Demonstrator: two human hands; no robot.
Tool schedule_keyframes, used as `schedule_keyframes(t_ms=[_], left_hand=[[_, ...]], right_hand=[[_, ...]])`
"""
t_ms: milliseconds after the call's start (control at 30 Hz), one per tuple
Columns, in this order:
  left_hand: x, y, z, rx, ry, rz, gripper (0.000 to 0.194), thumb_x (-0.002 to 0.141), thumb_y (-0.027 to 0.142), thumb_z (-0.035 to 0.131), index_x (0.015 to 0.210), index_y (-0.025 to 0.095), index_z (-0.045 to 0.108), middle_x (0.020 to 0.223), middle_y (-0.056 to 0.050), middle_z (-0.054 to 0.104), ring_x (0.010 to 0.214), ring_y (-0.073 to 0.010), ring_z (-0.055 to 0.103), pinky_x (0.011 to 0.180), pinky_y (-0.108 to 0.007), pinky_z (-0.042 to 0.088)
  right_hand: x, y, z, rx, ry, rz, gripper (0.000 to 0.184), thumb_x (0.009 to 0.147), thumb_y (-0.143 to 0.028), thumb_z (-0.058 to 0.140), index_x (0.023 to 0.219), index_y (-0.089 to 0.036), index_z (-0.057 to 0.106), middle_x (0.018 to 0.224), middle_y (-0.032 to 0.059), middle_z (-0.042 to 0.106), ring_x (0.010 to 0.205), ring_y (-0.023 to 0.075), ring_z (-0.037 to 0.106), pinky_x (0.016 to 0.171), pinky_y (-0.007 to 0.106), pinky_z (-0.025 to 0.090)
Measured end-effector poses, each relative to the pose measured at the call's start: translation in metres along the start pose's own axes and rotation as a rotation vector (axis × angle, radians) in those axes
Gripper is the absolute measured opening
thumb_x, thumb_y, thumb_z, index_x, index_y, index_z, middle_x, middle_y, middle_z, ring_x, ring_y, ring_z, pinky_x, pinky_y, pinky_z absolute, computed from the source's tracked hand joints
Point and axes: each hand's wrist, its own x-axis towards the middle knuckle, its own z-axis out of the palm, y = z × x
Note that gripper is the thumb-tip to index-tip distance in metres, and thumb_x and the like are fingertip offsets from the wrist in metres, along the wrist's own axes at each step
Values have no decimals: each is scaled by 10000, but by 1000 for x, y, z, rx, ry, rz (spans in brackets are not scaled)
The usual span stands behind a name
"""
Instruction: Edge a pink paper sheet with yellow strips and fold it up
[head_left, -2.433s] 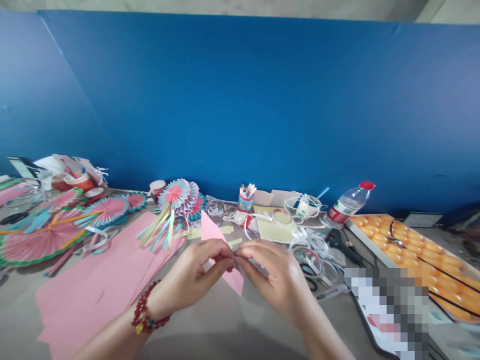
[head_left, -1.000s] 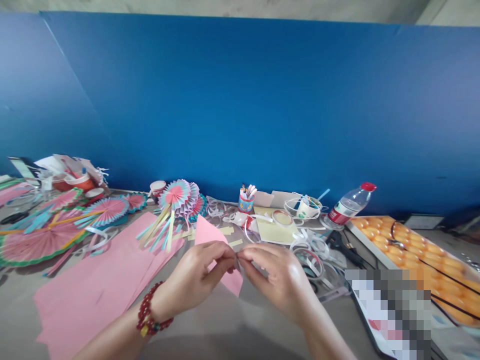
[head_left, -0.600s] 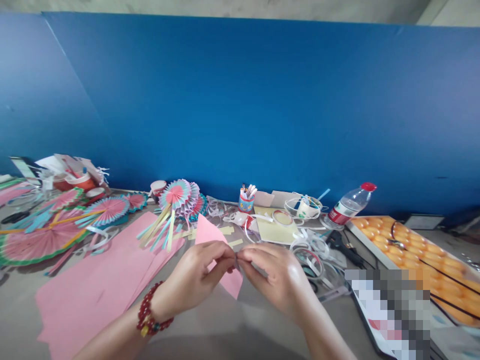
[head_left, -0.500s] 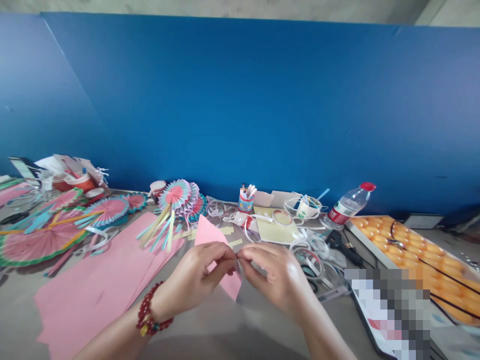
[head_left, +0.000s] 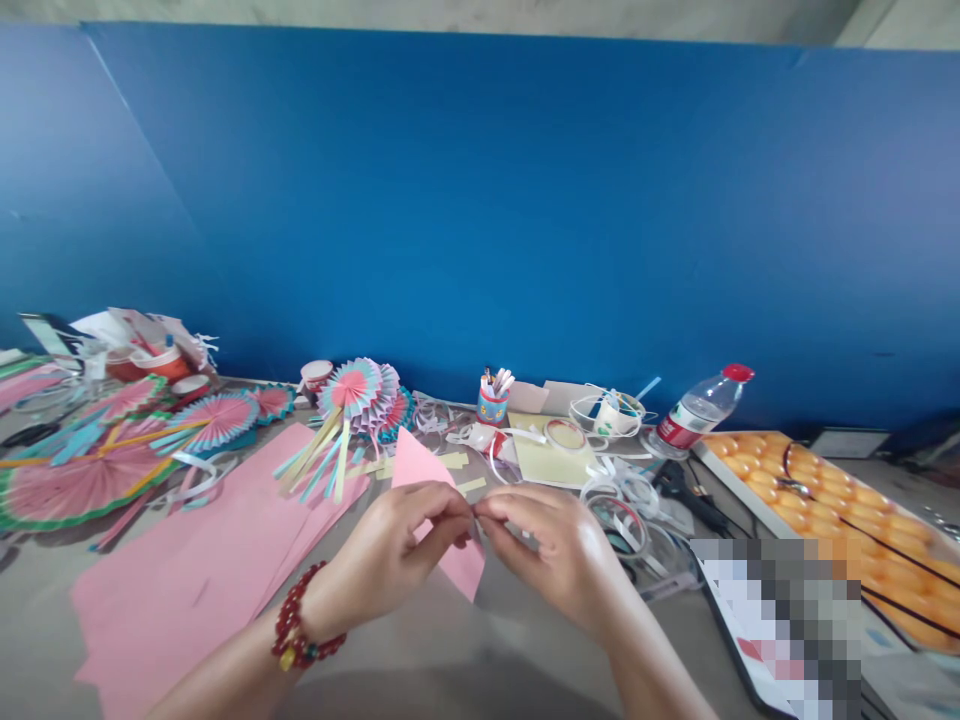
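A folded piece of pink paper is held up over the table, pinched at its right edge. My left hand, with a red bead bracelet on its wrist, closes thumb and fingers on the paper. My right hand meets it there, its thumb and fingertips pressed together at the paper's edge. The fingertips of both hands almost touch, so the exact spot they pinch is hidden. Large pink sheets lie flat to the left of my hands.
Pleated paper rosettes and paper fans lie on the left. Behind my hands stand a pen cup and yellow paper. To the right are tape rolls, a glue gun, a bottle and an orange-patterned board.
Almost nothing differs. Both hands keep the same pinch on the pink paper, and the view has shifted only very slightly.
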Motion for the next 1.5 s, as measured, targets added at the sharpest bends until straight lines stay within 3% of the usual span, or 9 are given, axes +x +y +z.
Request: schedule_keyframes(t_ms=[733, 1233, 1500], left_hand=[[2, 2, -2, -58, -22, -50, 175, 961, 178, 513, 820, 171, 616, 767, -16, 690, 719, -131, 631, 663, -202, 456], [5, -1, -1, -47, 0, -16, 186, 978, 202, 508, 826, 171, 610, 757, -11, 680, 714, -128, 630, 672, -209, 448], [5, -1, 1, -54, -23, -28, 170, 963, 163, 510, 837, 172, 624, 771, -9, 688, 726, -127, 632, 673, -207, 449]], right_hand=[[-1, 2, -1, -25, -3, -23, 173, 948, -132, 499, 902, -203, 650, 861, 26, 707, 779, 142, 639, 706, 231, 434], [0, 1, -2, 48, -37, 108, 106, 944, -221, 576, 904, -220, 674, 848, 9, 707, 771, 142, 641, 710, 224, 450], [-2, 7, -1, 44, -47, 110, 176, 945, -151, 518, 881, -222, 667, 857, 13, 709, 772, 138, 638, 709, 223, 444]])
